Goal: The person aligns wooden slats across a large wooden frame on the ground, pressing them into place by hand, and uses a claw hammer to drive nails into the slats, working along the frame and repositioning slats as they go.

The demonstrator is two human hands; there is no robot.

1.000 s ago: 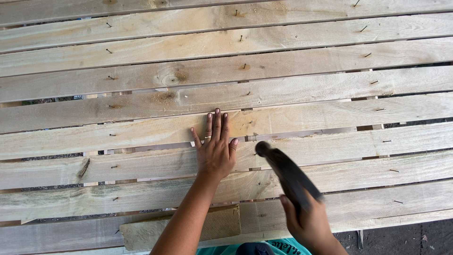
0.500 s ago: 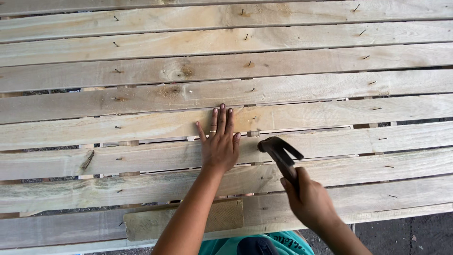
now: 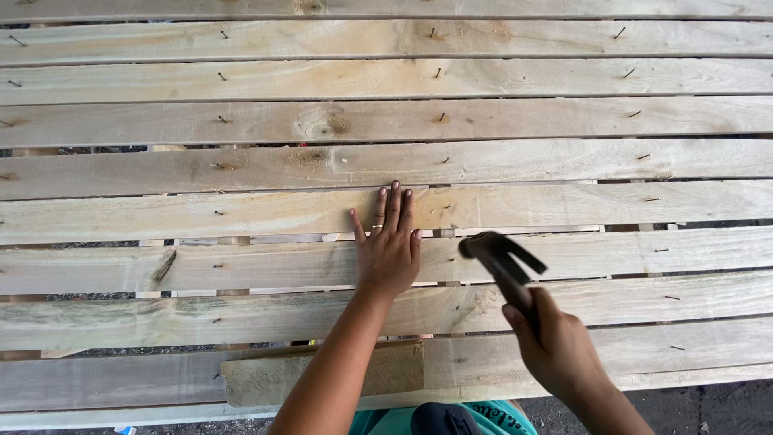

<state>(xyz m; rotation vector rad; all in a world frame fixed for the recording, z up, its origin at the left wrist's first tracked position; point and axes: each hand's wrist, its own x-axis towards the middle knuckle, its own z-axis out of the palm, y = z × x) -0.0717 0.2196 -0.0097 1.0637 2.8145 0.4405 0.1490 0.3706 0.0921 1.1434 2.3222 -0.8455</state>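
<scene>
Flat and spread, the left hand (image 3: pixel 389 246) presses a pale plank (image 3: pixel 241 211) of the slatted wooden surface (image 3: pixel 564 121), while just to its right the right hand (image 3: pixel 555 346) wraps its grip tight around a claw hammer (image 3: pixel 499 258). Its handle runs up and leftward from the fist, head hovering blurred beside the left fingertips. Protruding nails (image 3: pixel 219 76) dot the boards; dark ground (image 3: pixel 708 407) shows below.

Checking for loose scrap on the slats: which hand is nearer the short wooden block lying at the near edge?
Left. The left hand lies flat on the slats beyond the short wooden block, its forearm crossing over it. The right hand, gripping the hammer, is off to the block's right.
</scene>
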